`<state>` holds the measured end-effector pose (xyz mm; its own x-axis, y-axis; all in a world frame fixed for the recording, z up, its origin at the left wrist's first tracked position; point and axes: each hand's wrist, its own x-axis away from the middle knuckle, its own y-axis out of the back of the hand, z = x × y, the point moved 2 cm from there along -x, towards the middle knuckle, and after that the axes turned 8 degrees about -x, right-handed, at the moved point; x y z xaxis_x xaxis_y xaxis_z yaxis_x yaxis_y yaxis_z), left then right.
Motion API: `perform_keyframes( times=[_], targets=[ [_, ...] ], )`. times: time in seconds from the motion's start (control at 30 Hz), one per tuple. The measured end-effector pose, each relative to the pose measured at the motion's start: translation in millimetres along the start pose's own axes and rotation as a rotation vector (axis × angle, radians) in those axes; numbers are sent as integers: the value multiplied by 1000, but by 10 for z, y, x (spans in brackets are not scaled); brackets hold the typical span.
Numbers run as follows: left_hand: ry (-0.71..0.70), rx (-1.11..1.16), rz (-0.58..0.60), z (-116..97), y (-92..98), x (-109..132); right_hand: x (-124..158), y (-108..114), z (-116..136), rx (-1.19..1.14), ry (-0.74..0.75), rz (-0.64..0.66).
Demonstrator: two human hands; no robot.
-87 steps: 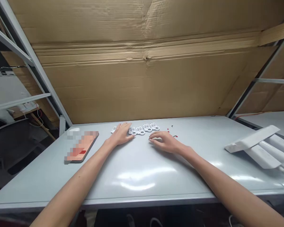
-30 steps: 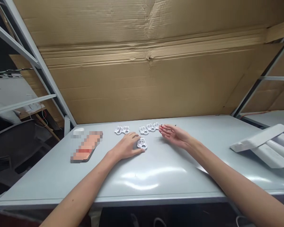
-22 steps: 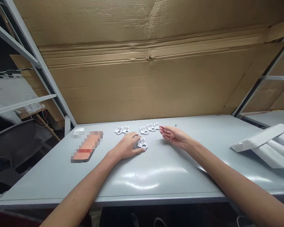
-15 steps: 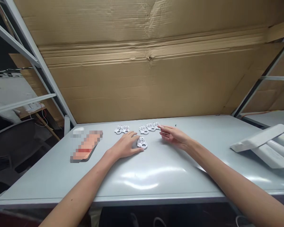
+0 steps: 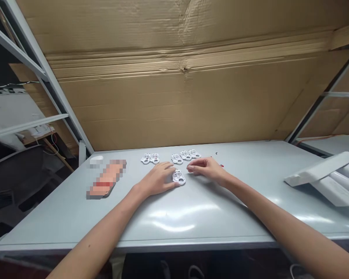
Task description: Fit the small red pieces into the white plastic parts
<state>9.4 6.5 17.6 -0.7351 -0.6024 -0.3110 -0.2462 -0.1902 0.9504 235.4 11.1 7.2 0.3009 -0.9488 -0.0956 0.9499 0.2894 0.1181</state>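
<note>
A small white part with a round hole (image 5: 179, 177) lies flat on the grey-white table (image 5: 174, 205). My left hand (image 5: 159, 178) has its thumb and fingers around the part's left side, touching it. Just right of that part, my right hand (image 5: 203, 168) has its fingers pinched together; whatever is between them is too small to make out. Behind the hands lie similar white parts: a pair on the left (image 5: 150, 158) and three on the right (image 5: 185, 155). Small red bits (image 5: 222, 166) show beside my right hand.
A phone-like object, partly pixelated (image 5: 106, 179), and a small white case (image 5: 96, 160) lie at the left. White foam-like pieces (image 5: 322, 174) sit at the right. Cardboard (image 5: 186, 100) stands behind the table, between metal posts. A tiny black piece (image 5: 216, 153) lies near the back.
The white part by my left hand has shifted slightly right, with that hand. My right hand has moved a little left and lower, its fingers closing from spread to pinched.
</note>
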Motion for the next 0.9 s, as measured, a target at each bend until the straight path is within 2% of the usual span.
perform_keyframes(
  times=[0.13,0.27,0.57,0.9],
  targets=[
    [-15,0,-15,29,-6,9,-16,-82,-36,220,181,84],
    [-14,19,-30,0,-37,-5,-24,-131,-90,324,301,83],
    [-43,15,-35,30,-75,0,-34,-140,-186,432,304,97],
    [-34,17,-40,31,-72,1,-10,-165,-134,544,352,90]
  ],
)
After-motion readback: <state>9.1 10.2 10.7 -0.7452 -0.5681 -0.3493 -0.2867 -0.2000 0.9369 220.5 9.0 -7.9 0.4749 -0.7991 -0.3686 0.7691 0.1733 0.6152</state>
